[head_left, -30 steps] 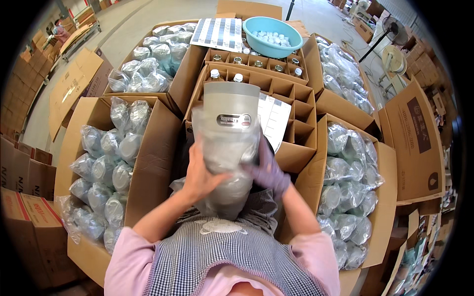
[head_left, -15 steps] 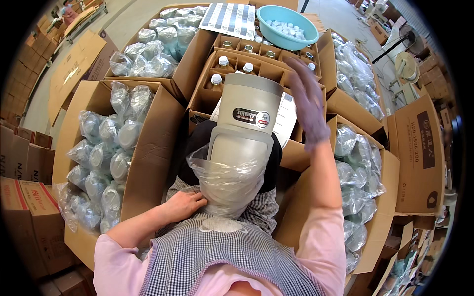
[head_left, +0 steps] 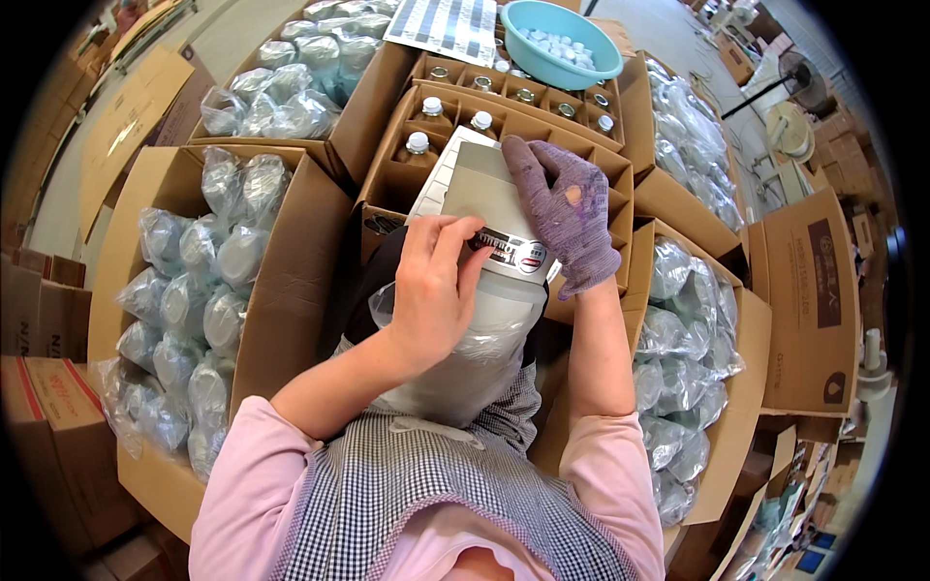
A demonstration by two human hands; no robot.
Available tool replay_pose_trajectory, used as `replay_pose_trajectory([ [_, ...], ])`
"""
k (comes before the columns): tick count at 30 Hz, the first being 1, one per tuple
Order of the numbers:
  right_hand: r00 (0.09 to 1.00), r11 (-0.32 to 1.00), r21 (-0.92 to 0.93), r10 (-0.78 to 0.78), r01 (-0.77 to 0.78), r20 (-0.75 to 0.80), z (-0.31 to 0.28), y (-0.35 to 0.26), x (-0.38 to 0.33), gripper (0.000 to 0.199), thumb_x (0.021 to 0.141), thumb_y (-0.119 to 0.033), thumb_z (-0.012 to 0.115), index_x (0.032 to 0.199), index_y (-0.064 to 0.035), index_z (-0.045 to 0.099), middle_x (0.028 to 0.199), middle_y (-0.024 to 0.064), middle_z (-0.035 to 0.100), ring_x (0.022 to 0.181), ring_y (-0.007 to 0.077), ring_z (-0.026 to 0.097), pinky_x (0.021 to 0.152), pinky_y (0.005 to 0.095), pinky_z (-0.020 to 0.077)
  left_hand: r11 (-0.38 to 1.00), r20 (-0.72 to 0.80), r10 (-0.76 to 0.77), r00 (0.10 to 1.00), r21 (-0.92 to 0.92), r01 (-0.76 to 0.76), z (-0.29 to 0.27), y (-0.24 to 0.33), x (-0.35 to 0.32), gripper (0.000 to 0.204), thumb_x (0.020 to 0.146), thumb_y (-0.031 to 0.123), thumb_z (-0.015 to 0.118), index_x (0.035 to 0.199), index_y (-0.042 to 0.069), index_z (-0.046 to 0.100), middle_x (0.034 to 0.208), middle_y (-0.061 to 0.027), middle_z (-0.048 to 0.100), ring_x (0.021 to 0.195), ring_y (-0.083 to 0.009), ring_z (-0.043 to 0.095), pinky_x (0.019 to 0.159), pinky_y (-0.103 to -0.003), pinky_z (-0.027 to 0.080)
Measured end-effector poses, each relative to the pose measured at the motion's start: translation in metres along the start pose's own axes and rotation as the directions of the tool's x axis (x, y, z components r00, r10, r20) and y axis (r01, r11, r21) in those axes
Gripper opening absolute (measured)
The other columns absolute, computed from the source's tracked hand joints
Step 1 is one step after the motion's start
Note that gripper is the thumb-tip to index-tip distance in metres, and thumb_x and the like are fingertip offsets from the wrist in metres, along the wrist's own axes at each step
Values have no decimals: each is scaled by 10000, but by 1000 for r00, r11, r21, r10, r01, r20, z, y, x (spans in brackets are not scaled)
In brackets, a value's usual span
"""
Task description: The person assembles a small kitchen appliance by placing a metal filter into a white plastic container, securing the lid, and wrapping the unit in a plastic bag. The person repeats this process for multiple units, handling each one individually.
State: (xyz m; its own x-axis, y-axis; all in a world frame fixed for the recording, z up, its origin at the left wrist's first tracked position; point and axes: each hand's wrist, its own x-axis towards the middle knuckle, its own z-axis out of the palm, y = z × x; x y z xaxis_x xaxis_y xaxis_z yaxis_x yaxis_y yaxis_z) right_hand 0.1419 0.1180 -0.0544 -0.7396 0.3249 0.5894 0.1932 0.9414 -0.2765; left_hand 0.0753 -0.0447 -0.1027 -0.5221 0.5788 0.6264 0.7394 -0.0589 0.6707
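Grey tub, clear plastic around its bottom, its long side pointing away from the lap.
Left hand and right hand touch it; I can't tell if fingers pinch.

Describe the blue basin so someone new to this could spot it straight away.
Beyond the grey container at the centre lies an open divided carton, then a second carton. Over the second carton's back part sits the basin, holding small white pieces. Its round, light-blue shape sets it apart from the boxy cartons and the striped sheet to its left.
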Motion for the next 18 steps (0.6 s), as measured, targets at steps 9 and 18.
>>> replay_pose_trajectory([
  [9, 999, 998, -66, -19, 16, -44, 1, 5, -8, 227, 885, -169, 578, 1086, -206, 676, 831, 53, 659, 745, 260, 644, 640, 381, 500, 993, 53, 102, 993, 45, -105, -1, -1, -2, 242, 808, -61, 682, 1035, -21, 608, 984, -154, 561, 848, -293, 580, 716, -351, 499],
  [18, 985, 980, 126, 163, -155, -58, -3, -1, -10, 171, 908, -209, 577, 1028, -169, 693, 812, 71, 664, 733, 273, 641, 632, 381, 490, 992, -10, 90, 996, 87, -89, 7, 2, -2, 230, 807, -76, 669, 1022, -27, 603, 985, -150, 571, 845, -286, 586, 730, -352, 509],
])
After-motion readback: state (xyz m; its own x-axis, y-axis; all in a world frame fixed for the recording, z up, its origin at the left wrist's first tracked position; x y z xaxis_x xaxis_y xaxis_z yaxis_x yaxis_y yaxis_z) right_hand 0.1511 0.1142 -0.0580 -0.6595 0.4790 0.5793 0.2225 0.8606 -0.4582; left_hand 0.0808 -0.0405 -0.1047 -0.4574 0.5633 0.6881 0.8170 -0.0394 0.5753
